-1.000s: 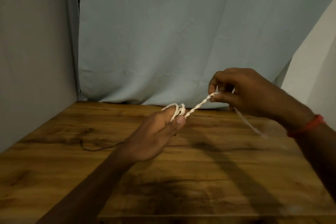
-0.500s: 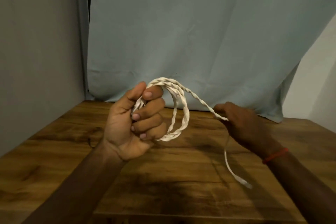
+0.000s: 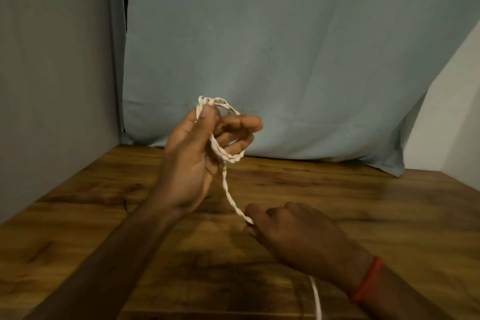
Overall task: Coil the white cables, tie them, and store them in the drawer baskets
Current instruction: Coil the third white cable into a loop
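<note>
Now that our right hand (image 3: pixel 298 239) has dropped below the left hand (image 3: pixel 189 163), pinching the twisted white cable (image 3: pixel 225 182) taut, its loops sit gripped round our curled left fingers (image 3: pixel 241 122), so coiling continues, tying still ahead.

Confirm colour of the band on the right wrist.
Red. The wristband shows plainly in the head view.

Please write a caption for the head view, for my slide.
The left hand holds a coil of twisted white cable above a wooden table while the right hand pinches the trailing strand.
</note>
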`<state>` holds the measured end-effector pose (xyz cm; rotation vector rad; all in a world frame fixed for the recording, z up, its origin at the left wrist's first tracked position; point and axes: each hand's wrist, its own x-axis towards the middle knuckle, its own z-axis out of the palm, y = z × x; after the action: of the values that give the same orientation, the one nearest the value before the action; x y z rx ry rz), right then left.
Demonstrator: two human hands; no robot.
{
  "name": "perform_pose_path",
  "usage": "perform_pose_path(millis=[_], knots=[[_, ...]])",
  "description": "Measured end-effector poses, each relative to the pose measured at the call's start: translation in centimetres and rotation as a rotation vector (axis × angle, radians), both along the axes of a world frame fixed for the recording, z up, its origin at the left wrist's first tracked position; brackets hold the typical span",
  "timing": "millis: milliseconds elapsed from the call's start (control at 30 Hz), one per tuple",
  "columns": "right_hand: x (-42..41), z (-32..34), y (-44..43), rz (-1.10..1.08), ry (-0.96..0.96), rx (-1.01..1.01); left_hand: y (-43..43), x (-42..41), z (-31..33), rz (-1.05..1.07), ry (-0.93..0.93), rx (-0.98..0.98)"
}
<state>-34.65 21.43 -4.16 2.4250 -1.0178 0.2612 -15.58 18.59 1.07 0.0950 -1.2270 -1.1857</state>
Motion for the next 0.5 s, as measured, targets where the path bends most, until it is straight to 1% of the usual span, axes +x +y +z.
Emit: perform_pose_path(millis=[100, 167, 200, 233, 300, 333, 367, 400, 467, 500], knots=[[0.9, 2.5, 1.7, 0.043, 0.041, -0.168, -1.0, 0.0, -2.0, 0.411, -0.376, -0.248], [0.6, 4.0, 2.5, 0.09, 0.047, -0.173, -1.3, 0.7, -3.5, 0.597, -0.661, -0.394], [0.2, 4.9, 2.7, 0.123, 0.024, -0.157, -1.4, 1.1, -4.0, 0.684, -0.772, -0.456], [-0.1, 5.8, 2.8, 0.143, -0.002, -0.147, -1.3, 1.3, -4.4, 0.764, -0.843, -0.508], [-0.7, 7.6, 2.9, 0.155, -0.053, -0.157, -1.2, 1.4, -4.7, 0.841, -0.89, -0.585], [-1.1, 8.4, 2.9, 0.146, -0.067, -0.152, -1.1, 1.3, -4.7, 0.817, -0.894, -0.592], [-1.6, 9.0, 2.8, 0.152, -0.073, -0.152, -1.1, 1.1, -4.7, 0.732, -0.871, -0.548], [-2.0, 9.7, 2.6, 0.163, -0.084, -0.177, -0.9, 0.9, -4.6, 0.58, -0.813, -0.453], [-2.9, 11.2, 1.9, 0.183, -0.133, -0.237, -0.4, 0.6, -4.2, 0.179, -0.616, -0.222], [-3.3, 11.9, 1.5, 0.193, -0.174, -0.247, -0.3, 0.6, -4.0, 0.021, -0.525, -0.146]])
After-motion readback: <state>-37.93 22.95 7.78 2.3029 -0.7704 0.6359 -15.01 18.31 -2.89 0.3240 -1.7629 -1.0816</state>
